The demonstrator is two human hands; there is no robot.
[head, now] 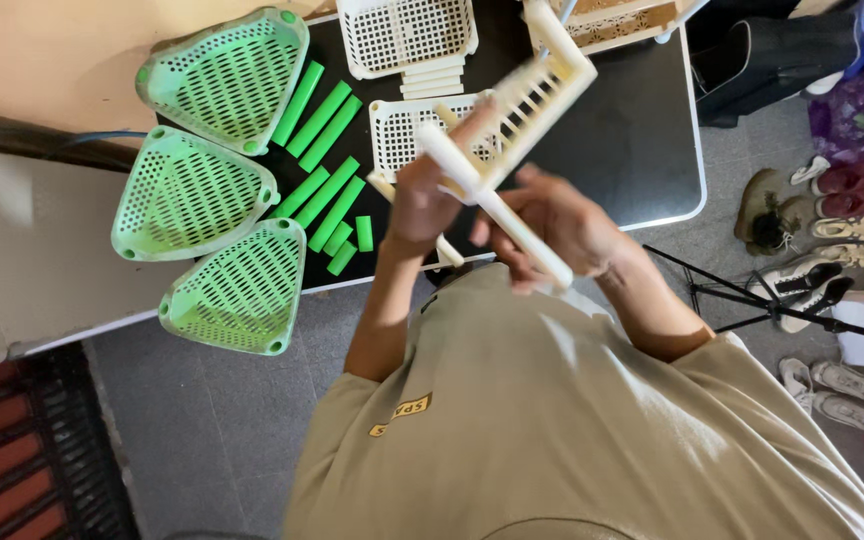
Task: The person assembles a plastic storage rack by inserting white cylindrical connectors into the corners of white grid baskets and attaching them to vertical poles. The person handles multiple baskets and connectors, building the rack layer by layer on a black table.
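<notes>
My left hand (422,205) grips a cream perforated plastic shelf tray (532,100) by one corner, holding it tilted on edge above the black table (632,150). My right hand (552,225) is closed around a cream plastic tube (522,235) that runs up to the tray's corner. A second cream tube (392,195) pokes out to the left behind my left hand. Three green triangular perforated trays (192,190) lie at the table's left, with several green tubes (327,190) beside them.
More cream trays (407,35) and short cream tubes (432,78) lie at the table's far side. Several pairs of shoes (832,230) and a black tripod leg (752,305) are on the grey floor to the right. A white surface (32,260) stands left.
</notes>
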